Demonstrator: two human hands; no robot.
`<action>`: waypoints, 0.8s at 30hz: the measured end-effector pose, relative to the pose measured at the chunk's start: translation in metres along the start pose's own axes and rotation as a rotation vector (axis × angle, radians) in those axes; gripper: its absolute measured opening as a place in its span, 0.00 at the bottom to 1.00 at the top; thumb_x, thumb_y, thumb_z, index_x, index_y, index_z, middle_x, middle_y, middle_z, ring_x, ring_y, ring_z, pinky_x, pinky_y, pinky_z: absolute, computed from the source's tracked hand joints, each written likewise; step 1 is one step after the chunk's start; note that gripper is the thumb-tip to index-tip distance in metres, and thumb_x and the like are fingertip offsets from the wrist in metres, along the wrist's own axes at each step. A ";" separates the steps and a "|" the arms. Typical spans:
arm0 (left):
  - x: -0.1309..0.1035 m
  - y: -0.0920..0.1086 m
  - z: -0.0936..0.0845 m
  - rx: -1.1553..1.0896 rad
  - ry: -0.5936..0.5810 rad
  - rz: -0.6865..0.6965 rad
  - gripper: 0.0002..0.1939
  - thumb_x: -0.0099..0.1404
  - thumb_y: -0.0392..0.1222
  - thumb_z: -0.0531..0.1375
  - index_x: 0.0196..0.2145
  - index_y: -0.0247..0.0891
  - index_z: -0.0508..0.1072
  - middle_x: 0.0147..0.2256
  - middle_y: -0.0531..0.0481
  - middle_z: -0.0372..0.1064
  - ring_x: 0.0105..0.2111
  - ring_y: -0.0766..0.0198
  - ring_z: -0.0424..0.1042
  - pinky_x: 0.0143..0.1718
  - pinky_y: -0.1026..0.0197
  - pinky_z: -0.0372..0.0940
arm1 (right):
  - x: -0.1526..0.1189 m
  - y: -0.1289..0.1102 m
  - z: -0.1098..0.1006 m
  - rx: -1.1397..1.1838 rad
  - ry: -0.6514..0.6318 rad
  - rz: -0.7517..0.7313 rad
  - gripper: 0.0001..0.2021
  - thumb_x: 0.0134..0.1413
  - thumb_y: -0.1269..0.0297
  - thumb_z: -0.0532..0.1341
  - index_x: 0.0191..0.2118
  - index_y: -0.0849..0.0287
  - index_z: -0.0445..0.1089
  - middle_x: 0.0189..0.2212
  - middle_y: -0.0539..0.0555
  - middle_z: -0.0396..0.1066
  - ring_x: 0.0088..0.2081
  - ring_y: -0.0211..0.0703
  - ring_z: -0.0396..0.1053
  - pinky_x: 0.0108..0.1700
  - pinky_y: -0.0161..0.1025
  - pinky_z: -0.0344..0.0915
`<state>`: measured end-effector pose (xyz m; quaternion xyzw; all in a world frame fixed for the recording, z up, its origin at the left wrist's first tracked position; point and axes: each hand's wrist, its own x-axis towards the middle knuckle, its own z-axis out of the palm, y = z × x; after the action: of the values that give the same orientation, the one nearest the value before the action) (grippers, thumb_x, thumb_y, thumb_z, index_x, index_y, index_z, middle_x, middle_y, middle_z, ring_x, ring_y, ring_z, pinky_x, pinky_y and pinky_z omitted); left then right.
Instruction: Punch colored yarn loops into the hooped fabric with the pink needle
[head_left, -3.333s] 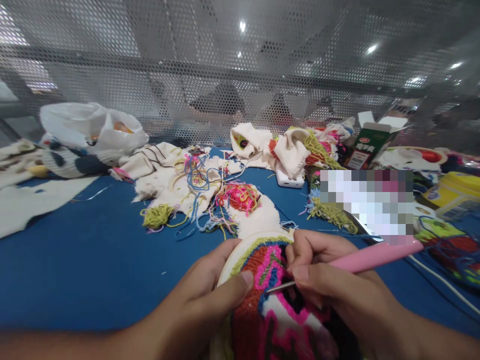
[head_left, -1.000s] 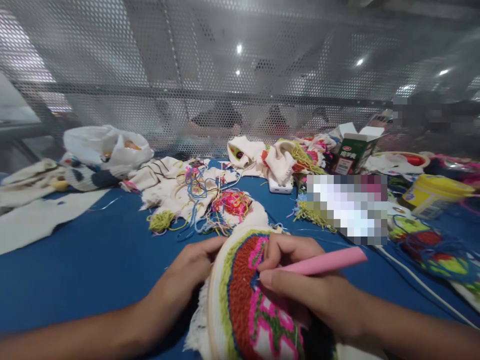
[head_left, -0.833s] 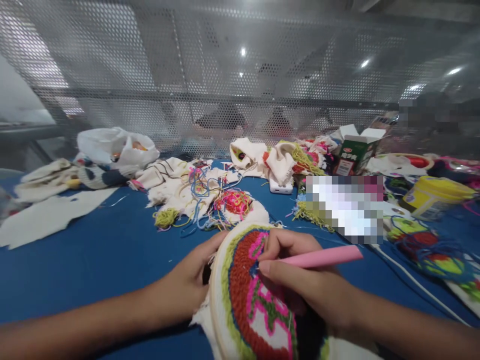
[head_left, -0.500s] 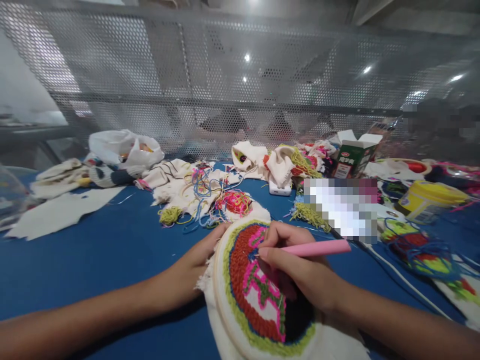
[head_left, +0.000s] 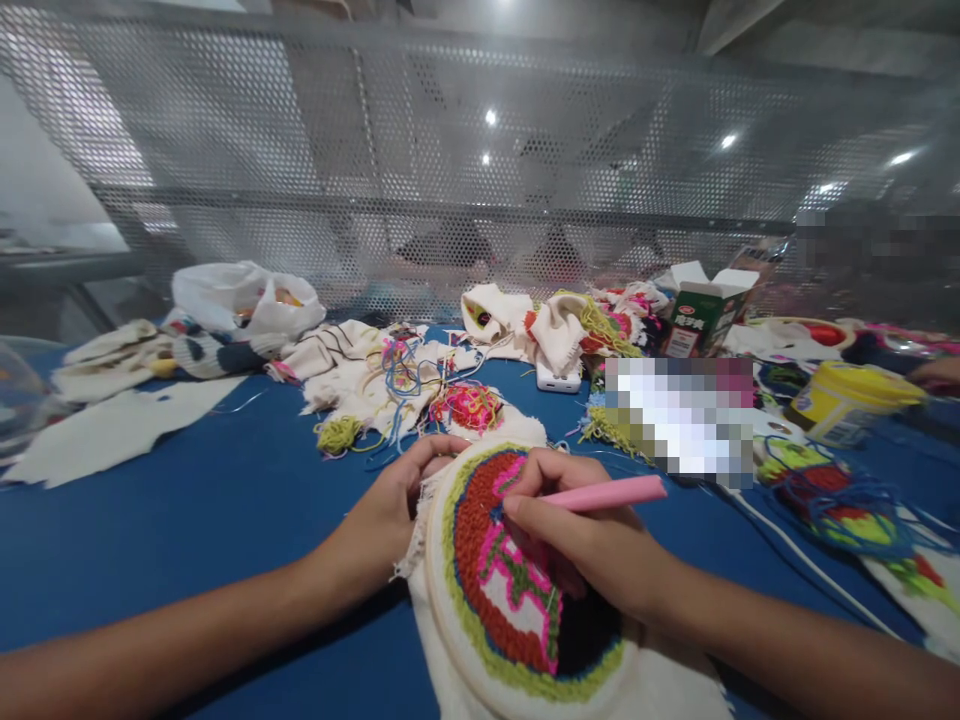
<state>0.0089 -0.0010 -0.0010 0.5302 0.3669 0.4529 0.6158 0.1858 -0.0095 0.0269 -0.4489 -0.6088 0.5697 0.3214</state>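
A round embroidery hoop tilts towards me, stretched with cream cloth. Its looped yarn design has a lime border, brick red, pink, green and black areas, and some bare cloth. My left hand is closed on the hoop's upper left edge, with fingers partly hidden behind it and the frayed cloth. In my right hand is a pink-handled punch needle, pinched between thumb and fingers. Its tip points left onto the design near the pink and red yarn, close to a small blue patch; whether it pierces the cloth I cannot tell.
Tangled yarn and cloth scraps lie beyond the hoop on the blue table. A white plastic bag stands back left. On the right are a green box, a yellow tub, a white cable and another person's hand.
My right hand and the punch needle have shifted slightly left over the design. More of my left hand's fingers show above the hoop's edge. Another person's hand has appeared at far right.
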 end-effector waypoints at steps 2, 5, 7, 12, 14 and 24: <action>0.001 0.000 -0.001 0.034 -0.019 0.001 0.25 0.47 0.33 0.67 0.42 0.37 0.61 0.34 0.50 0.71 0.32 0.66 0.70 0.35 0.66 0.64 | 0.000 -0.001 0.001 -0.034 -0.009 0.000 0.09 0.50 0.64 0.58 0.25 0.60 0.59 0.14 0.43 0.59 0.13 0.25 0.52 0.12 0.22 0.48; 0.002 -0.001 -0.001 0.054 -0.032 -0.021 0.27 0.46 0.33 0.67 0.42 0.37 0.60 0.32 0.50 0.71 0.30 0.65 0.70 0.32 0.65 0.65 | 0.000 -0.001 0.003 -0.066 -0.011 -0.026 0.09 0.50 0.64 0.58 0.25 0.61 0.59 0.15 0.44 0.60 0.14 0.24 0.53 0.13 0.22 0.48; 0.002 -0.003 -0.001 0.046 -0.043 -0.034 0.28 0.46 0.34 0.68 0.42 0.37 0.60 0.30 0.52 0.71 0.28 0.66 0.70 0.30 0.66 0.65 | 0.000 -0.001 0.004 -0.076 -0.018 -0.049 0.09 0.50 0.64 0.58 0.25 0.61 0.59 0.15 0.44 0.60 0.14 0.25 0.54 0.14 0.22 0.49; 0.002 -0.004 -0.001 0.009 -0.047 -0.052 0.25 0.48 0.36 0.66 0.42 0.38 0.59 0.29 0.53 0.70 0.26 0.66 0.71 0.28 0.66 0.65 | 0.000 -0.001 0.005 -0.100 -0.017 -0.063 0.08 0.50 0.66 0.59 0.24 0.61 0.60 0.14 0.43 0.59 0.13 0.24 0.52 0.13 0.22 0.48; 0.002 -0.004 -0.001 0.012 -0.046 -0.051 0.26 0.48 0.35 0.67 0.41 0.37 0.59 0.29 0.52 0.71 0.26 0.66 0.70 0.28 0.66 0.65 | 0.000 -0.001 0.005 -0.095 -0.014 -0.065 0.09 0.50 0.67 0.58 0.23 0.61 0.60 0.14 0.43 0.59 0.13 0.24 0.52 0.13 0.22 0.47; 0.001 -0.002 0.000 -0.065 -0.046 -0.064 0.26 0.47 0.35 0.67 0.42 0.36 0.60 0.29 0.51 0.72 0.26 0.68 0.71 0.30 0.66 0.65 | -0.001 0.000 0.002 -0.026 -0.010 -0.002 0.09 0.50 0.66 0.58 0.24 0.61 0.60 0.14 0.42 0.60 0.11 0.24 0.52 0.11 0.22 0.48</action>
<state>0.0093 0.0003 -0.0029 0.5084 0.3544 0.4323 0.6550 0.1846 -0.0110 0.0272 -0.4493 -0.6184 0.5637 0.3131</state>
